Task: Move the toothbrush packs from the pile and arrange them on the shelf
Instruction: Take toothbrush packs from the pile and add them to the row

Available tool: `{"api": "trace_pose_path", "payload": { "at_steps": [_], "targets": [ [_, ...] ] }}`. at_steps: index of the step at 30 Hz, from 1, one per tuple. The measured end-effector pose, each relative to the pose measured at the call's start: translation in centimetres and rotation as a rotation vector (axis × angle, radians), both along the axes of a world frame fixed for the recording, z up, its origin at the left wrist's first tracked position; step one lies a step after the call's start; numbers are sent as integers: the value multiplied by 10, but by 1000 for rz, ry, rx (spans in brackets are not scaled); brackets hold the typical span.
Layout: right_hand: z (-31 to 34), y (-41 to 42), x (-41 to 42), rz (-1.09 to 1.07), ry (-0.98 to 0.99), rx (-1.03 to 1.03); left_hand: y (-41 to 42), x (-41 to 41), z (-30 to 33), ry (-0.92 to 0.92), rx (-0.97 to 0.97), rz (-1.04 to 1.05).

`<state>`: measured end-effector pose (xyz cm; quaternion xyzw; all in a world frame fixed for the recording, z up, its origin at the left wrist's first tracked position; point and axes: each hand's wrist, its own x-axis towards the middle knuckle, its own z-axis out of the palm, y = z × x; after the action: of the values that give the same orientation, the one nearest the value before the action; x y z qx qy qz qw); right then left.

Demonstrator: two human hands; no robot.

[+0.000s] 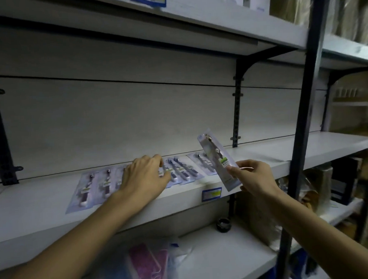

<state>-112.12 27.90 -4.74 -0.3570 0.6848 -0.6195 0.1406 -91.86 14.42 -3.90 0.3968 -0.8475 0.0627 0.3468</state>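
My right hand (251,176) pinches one toothbrush pack (218,159) by its lower end, thumb and fingers (246,165) closed on the card, so the pack stands tilted up and away from them, above the front edge of the shelf (274,148). To do this step well, I judge I should lay it flat just beyond the fingertips, to the right of the last pack in the row of packs (180,171), parallel to its neighbours and with the bottom edge level with theirs, then let go only once it rests on the board (a pinch this near the end could let it swing). My left hand (147,179) reaches palm down over the middle of the row, fingers loosely curled on the packs beneath them; I cannot tell whether they press or grip one, so it may be steadying the row. Both forearms stretch forward from below, the left one crossing the shelf edge. The pile itself is out of sight.
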Motion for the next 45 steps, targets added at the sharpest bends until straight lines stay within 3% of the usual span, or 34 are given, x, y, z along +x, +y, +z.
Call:
{"api": "trace_pose_path", "payload": {
  "at_steps": [7, 17, 26, 36, 45],
  "targets": [
    [-2, 4, -56, 75, 21, 21, 21, -51, -11, 49, 7, 37],
    [-8, -58, -72, 86, 95, 51, 4, -60, -9, 37, 11, 125],
    [-14, -125, -62, -3, 440, 187, -56, -71, 2, 10, -7, 96],
    [-19, -146, -68, -42, 707, 284, -88, -80, -2, -6, 4, 40],
    [-18, -157, -77, -118, 774, 397, -91, -80, 6, -16, -9, 43]
  ]
}}
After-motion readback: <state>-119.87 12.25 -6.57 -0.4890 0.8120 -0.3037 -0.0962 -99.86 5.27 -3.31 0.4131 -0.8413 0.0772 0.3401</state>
